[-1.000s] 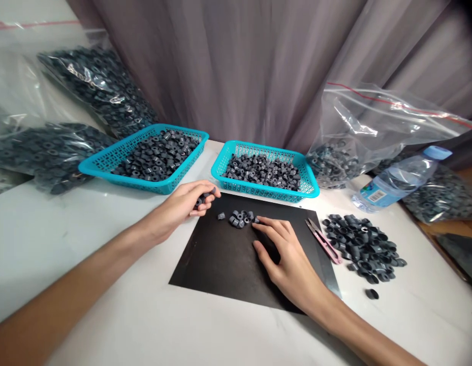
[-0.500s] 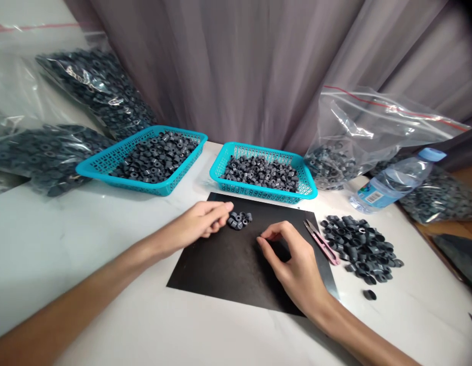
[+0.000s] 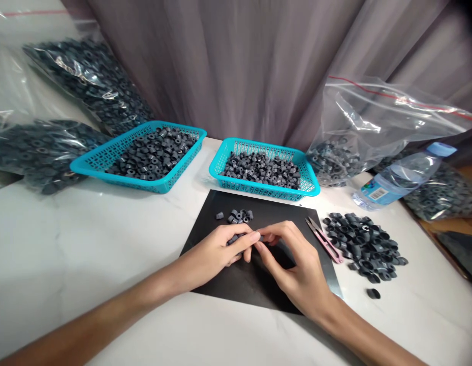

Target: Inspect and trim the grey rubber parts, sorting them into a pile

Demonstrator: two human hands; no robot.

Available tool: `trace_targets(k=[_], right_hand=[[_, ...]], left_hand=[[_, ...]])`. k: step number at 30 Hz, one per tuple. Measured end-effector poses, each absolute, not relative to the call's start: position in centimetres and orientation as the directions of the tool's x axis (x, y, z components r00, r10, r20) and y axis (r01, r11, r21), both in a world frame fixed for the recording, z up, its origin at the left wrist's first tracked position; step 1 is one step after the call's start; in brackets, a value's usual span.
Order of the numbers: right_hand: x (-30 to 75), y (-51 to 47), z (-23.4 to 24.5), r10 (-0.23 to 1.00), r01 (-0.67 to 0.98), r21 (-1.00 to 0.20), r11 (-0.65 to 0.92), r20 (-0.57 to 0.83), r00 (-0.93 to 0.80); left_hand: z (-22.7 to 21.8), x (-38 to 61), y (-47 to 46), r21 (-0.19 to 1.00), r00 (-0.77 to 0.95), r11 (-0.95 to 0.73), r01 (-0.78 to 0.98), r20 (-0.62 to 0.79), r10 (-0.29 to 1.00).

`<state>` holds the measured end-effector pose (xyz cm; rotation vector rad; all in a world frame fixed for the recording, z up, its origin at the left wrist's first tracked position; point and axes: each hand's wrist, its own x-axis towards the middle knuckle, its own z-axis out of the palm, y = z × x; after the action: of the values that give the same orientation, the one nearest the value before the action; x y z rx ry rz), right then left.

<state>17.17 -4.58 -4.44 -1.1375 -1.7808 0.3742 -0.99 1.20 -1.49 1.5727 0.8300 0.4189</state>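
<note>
My left hand (image 3: 215, 249) is closed around a few small dark grey plastic caps (image 3: 232, 239), mostly covered by its fingers. At its thumb tip, another grey cap (image 3: 261, 237) sits against the fingertips of my right hand (image 3: 296, 259), which is closed in a pinch on it. Both hands meet over a black mat (image 3: 228, 282). Just beyond them lies a small cluster of grey caps (image 3: 241, 216), with one single cap (image 3: 219, 215) to its left. Pink-handled thread snips (image 3: 324, 240) rest along the mat's right edge.
Two turquoise baskets (image 3: 163, 185) (image 3: 264, 192) of grey parts stand behind the mat. A loose pile of caps (image 3: 363, 244) lies right. A water bottle (image 3: 403, 175) leans beside a zip bag (image 3: 335, 157). Filled bags (image 3: 87, 76) stand at left, before a curtain (image 3: 236, 66).
My left hand has moved right and nearer, from beside the cluster to my right fingertips. A single cap now shows left of the cluster. My right hand stays nearly in place.
</note>
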Motion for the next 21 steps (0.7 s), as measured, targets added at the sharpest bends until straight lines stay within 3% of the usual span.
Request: trace_targets(k=[6, 21], right_hand=[[17.3, -4.9, -4.5, 0.834, 0.549, -0.672, 0.497, 0.544, -0.088], [17.3, -4.6, -5.0, 0.846, 0.424, -0.763, 0.487, 0.533, -0.012]], left_hand=[[-0.2, -0.9, 1.0, 0.962, 0.705, 0.175, 0.21, -0.273, 0.654], [0.1, -1.0, 1.1, 0.964, 0.697, 0.162, 0.209, -0.264, 0.667]])
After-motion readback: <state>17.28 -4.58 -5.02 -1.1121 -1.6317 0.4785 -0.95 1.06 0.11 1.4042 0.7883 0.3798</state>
